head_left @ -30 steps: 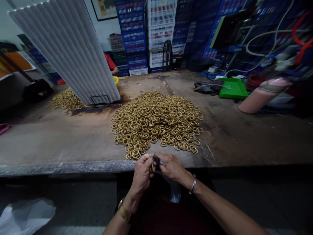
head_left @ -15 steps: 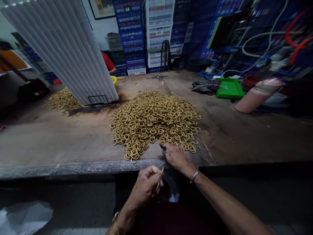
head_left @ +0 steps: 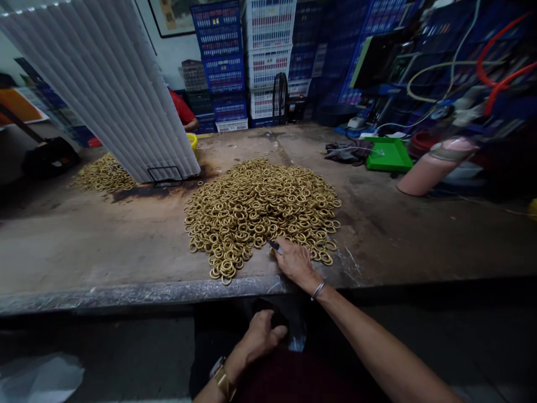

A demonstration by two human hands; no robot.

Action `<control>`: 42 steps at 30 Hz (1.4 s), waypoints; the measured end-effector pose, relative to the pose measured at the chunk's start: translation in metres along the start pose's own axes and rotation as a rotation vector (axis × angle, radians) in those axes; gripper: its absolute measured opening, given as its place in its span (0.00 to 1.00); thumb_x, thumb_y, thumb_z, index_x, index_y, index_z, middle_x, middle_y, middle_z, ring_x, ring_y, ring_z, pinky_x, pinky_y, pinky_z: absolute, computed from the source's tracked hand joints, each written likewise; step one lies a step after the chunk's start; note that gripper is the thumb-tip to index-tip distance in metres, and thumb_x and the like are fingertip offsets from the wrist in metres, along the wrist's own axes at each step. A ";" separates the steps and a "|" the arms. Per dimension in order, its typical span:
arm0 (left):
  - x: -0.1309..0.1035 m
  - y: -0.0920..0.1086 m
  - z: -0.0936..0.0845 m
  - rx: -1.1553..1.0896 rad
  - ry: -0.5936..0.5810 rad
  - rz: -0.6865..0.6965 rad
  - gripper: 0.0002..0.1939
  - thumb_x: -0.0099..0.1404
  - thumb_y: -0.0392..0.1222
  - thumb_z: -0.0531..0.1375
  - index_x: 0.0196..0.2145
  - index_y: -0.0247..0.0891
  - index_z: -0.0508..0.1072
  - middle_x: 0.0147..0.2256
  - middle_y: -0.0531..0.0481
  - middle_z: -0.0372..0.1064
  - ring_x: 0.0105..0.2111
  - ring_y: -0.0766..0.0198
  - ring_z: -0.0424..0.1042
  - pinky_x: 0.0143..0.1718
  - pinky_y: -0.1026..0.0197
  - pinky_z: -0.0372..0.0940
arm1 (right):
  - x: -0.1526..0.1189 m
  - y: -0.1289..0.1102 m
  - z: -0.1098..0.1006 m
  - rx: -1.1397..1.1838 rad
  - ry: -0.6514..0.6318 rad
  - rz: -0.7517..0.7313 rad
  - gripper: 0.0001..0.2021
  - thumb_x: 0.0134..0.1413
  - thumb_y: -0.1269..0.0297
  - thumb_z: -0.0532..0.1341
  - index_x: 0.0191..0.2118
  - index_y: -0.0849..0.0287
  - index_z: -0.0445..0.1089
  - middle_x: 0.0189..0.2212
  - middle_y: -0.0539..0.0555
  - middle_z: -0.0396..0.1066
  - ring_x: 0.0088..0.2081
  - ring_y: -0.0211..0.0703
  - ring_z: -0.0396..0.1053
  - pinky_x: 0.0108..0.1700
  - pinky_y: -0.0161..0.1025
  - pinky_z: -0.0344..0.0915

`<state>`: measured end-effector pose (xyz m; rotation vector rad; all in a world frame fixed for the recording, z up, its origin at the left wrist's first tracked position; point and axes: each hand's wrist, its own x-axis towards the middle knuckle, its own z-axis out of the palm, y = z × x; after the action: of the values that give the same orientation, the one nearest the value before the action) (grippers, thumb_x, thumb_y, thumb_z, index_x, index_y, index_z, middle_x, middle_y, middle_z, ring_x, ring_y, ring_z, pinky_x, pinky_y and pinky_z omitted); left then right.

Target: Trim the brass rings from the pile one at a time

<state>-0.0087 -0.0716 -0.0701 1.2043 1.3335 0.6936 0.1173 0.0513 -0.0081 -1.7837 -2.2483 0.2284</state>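
A big pile of brass-coloured rings (head_left: 260,201) is heaped on the worktable (head_left: 126,240). My right hand (head_left: 296,260) rests at the pile's front edge, closed around a small slim tool (head_left: 274,246) with a dark tip and a greyish body. Its exact kind I cannot make out. Below the table edge, over my lap, is my left hand (head_left: 260,334), with thumb and fingers apart and no ring visible in it. Beside that hand, something clear like plastic (head_left: 297,341) catches the light.
A tall corrugated white panel (head_left: 113,95) leans in a black wire stand (head_left: 165,176). A smaller ring pile (head_left: 103,173) lies behind it. Toward the right are a green tray (head_left: 388,154) and a pink bottle (head_left: 436,168). Stacked crates (head_left: 268,61) line the back. A person's red sleeve (head_left: 181,109) shows.
My left hand has moved down from the table edge, and the ring between its fingers is no longer seen. My right hand, with the tool, has shifted slightly left along the pile.
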 end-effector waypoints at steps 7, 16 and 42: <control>-0.010 0.063 -0.005 -0.074 -0.057 0.198 0.09 0.58 0.40 0.53 0.32 0.37 0.72 0.23 0.52 0.64 0.23 0.67 0.61 0.27 0.66 0.57 | -0.002 0.005 0.002 0.104 0.048 -0.007 0.08 0.50 0.70 0.53 0.37 0.58 0.65 0.35 0.54 0.69 0.34 0.40 0.65 0.32 0.33 0.52; 0.028 0.074 -0.033 -0.049 0.299 0.464 0.15 0.54 0.36 0.58 0.41 0.40 0.73 0.34 0.45 0.70 0.35 0.59 0.67 0.41 0.58 0.60 | -0.010 0.003 -0.010 0.899 -0.272 0.093 0.03 0.41 0.68 0.53 0.22 0.60 0.61 0.16 0.44 0.57 0.19 0.31 0.53 0.23 0.29 0.51; 0.019 0.075 -0.037 -0.616 0.039 0.072 0.16 0.55 0.52 0.58 0.29 0.35 0.66 0.23 0.54 0.63 0.18 0.74 0.59 0.18 0.70 0.53 | -0.015 -0.011 -0.003 0.969 -0.239 0.097 0.10 0.48 0.62 0.51 0.22 0.60 0.62 0.16 0.46 0.61 0.19 0.32 0.54 0.22 0.30 0.52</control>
<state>-0.0216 -0.0221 -0.0010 0.7419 0.9991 1.0870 0.1117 0.0339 -0.0035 -1.3353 -1.6632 1.3355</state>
